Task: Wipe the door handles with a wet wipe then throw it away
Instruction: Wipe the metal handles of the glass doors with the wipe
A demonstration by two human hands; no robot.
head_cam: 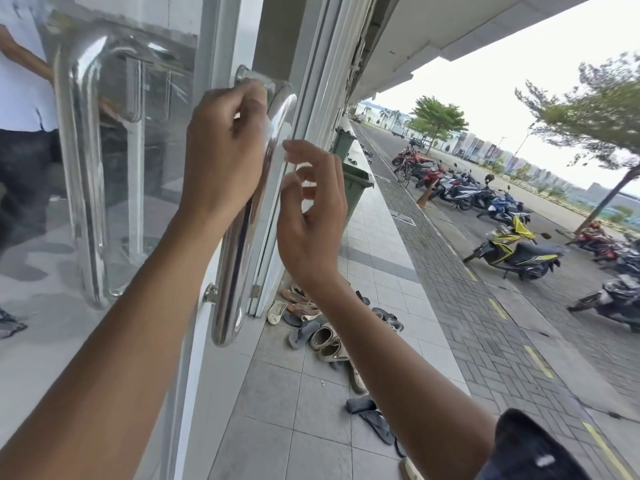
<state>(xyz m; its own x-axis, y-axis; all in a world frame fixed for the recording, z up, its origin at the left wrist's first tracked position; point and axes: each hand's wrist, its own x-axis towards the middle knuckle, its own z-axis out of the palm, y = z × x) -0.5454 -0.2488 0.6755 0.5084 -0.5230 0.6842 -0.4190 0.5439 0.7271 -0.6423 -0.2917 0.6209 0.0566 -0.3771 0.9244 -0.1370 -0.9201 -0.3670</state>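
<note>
Two chrome handles were in view: one far left behind the glass door (145,168), the right door handle (242,237) under work. Your left hand (225,150) gripped its top bend, the wet wipe (268,129) seemingly pressed underneath. Your right hand (311,209) hovered beside, fingers loosely curled, holding nothing, likely ready to steady.

No writing, label, brand, number or sign can be read anywhere in this view — the glass door (114,188) carries only reflections, and the green bins (356,188) show plain sides. The parked motorbikes (512,251) are too small and blurred for plates or badges to be made out — the far buildings likewise.
</note>
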